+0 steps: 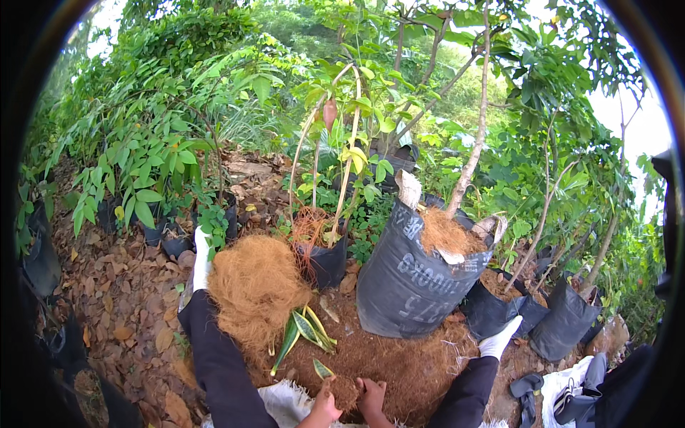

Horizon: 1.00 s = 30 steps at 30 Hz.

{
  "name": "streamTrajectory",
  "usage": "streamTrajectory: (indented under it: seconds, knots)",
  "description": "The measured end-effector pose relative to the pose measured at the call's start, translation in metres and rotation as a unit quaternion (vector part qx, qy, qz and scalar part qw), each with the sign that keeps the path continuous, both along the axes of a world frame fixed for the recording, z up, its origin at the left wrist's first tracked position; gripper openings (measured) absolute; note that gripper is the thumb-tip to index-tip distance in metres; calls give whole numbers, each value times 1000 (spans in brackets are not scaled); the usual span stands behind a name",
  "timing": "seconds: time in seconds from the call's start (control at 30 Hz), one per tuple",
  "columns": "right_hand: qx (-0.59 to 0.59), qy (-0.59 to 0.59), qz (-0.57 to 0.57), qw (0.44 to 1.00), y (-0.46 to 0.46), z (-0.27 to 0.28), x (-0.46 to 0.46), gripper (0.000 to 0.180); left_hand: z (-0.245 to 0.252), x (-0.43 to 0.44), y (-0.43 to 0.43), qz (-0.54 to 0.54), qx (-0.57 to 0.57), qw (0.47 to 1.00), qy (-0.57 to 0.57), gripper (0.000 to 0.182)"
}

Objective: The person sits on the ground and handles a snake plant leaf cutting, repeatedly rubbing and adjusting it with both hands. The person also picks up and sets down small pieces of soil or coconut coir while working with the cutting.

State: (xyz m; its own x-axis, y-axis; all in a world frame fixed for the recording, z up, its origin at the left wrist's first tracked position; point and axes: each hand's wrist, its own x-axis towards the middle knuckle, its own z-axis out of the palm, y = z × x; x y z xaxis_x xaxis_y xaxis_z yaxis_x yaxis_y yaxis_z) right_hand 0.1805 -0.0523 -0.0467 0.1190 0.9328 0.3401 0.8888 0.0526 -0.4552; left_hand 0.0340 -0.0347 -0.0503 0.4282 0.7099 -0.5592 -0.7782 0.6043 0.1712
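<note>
A small ball of brown coir point(348, 395) sits between my two hands, low in the middle of the view. My left hand point(325, 402) grips it from the left, with the thumb on top. A short variegated snake plant leaf point(321, 369) stands up from beside that thumb; its base is hidden. Against the ball's right side presses my right hand point(373, 400), fingers curled in. Just ahead, several snake plant cuttings point(305, 331) with yellow edges lie on brown coir dust point(385, 364). A large heap of coir fibre point(259, 291) rises beyond them to the left.
My outstretched legs in dark trousers point(222, 364) and white socks point(500, 339) flank the work area. A big black grow bag point(412, 278) bearing writing holds a tree. Smaller potted saplings point(564, 315) stand right. Grey footwear point(580, 393) lies on white sacking point(551, 393); dry leaves point(128, 315) cover the left.
</note>
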Motion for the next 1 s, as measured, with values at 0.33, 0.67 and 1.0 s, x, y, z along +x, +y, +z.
streamTrajectory:
  seconds: [0.33,0.67,1.0]
  knots:
    - [-111,815,-115,557,37,95,37,30,31,7,-5,-42,-57,994,77,43]
    - [-176,879,-82,435,13,90,51,35,11,13,-11,-64,-42,996,44,42]
    - [-99,885,-12,456,6,122,-4,48,-3,26,-17,-60,-42,997,10,32]
